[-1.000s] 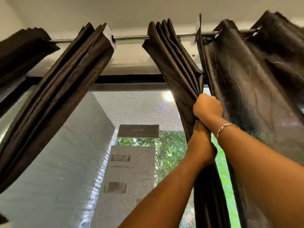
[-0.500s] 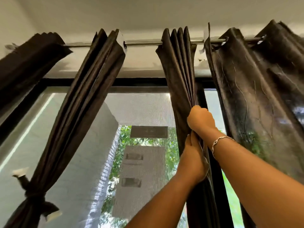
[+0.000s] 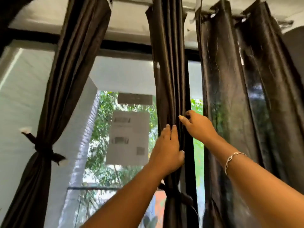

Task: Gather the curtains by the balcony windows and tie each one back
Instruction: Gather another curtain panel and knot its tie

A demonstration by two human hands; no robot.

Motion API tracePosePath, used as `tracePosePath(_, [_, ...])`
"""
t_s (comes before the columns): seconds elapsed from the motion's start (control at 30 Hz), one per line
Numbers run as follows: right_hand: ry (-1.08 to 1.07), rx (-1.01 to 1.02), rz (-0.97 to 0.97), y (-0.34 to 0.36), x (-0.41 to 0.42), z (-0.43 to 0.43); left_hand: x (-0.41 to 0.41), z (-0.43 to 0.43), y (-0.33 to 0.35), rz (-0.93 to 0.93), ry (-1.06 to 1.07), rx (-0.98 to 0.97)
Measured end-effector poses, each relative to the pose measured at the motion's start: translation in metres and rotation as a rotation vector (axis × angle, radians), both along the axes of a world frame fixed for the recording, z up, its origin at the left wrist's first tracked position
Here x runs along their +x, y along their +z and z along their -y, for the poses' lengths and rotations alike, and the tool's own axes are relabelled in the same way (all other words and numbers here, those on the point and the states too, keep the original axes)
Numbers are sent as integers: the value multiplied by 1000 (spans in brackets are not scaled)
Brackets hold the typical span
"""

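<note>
Up against the balcony window, both bare hands are on the middle dark brown satin curtain (image 3: 171,76), which hangs from the top of the frame in tight vertical pleats in front of the black window frame (image 3: 126,45). The left hand (image 3: 167,152) lies flat along the front of the pleats, its fingers (image 3: 169,132) nearly straight and pressed together against the cloth, the thumb curling round the right edge of the bundle, so it cups the folds rather than clenching them. The right hand (image 3: 197,125) reaches in from the right a little higher, palm down, its fingers (image 3: 182,118) loosely bent and partly spread, the tips touching the pleats' right edge; whether they actually pinch any cloth I cannot tell. A thin silver chain bracelet (image 3: 233,160) sits on the right wrist. Below the left forearm this same curtain is already cinched by a dark fabric tie (image 3: 177,195), knotted around the gathered cloth. Well to the left, another dark brown curtain (image 3: 72,66) is drawn in at its waist by a knotted dark tie-back (image 3: 44,150), its ends sticking out either side. To the right, just beside the middle one, a wider dark brown curtain panel (image 3: 233,96) hangs loose and ungathered, its eyelets visible at the top. Through the glass there are green leaves (image 3: 105,129) and a pale building wall (image 3: 21,96), somewhat blurred.
</note>
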State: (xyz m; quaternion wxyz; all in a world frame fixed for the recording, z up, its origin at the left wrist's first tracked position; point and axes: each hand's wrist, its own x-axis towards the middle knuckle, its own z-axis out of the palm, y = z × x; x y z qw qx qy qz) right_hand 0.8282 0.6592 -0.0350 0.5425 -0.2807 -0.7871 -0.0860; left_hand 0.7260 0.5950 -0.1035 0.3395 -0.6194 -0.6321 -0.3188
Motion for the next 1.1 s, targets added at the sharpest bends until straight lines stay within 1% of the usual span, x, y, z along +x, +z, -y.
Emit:
tracePosePath(0.07, [-4, 1, 45, -24, 5, 3, -3, 7, -17, 5, 37, -29])
tracePosePath(0.17, [-2, -43, 112, -63, 14, 11, -3, 16, -47, 62, 46, -56])
tracePosePath(0.3, [-52, -195, 201, -133, 34, 17, 9, 24, -110, 111, 21, -137])
tracePosePath(0.43, [-113, -302, 308, -214, 52, 22, 21, 26, -184, 36, 88, -291])
tracePosePath(0.6, [-151, -406, 403, -316, 73, 30, 46, 27, -276, 35, 123, -473])
tracePosePath(0.73, [-173, -539, 510, -404, 97, 32, 68, 30, -353, 44, 142, -630])
tracePosePath(0.83, [-232, -587, 610, -457, 120, 32, 82, 37, -401, 54, 154, -720])
tracePosePath(0.97, [-244, -690, 673, -507, 157, 37, 116, 43, -448, 106, 161, -790])
tracePosePath(1.1, [-227, -742, 686, -539, 198, 41, 163, 43, -473, 116, 147, -820])
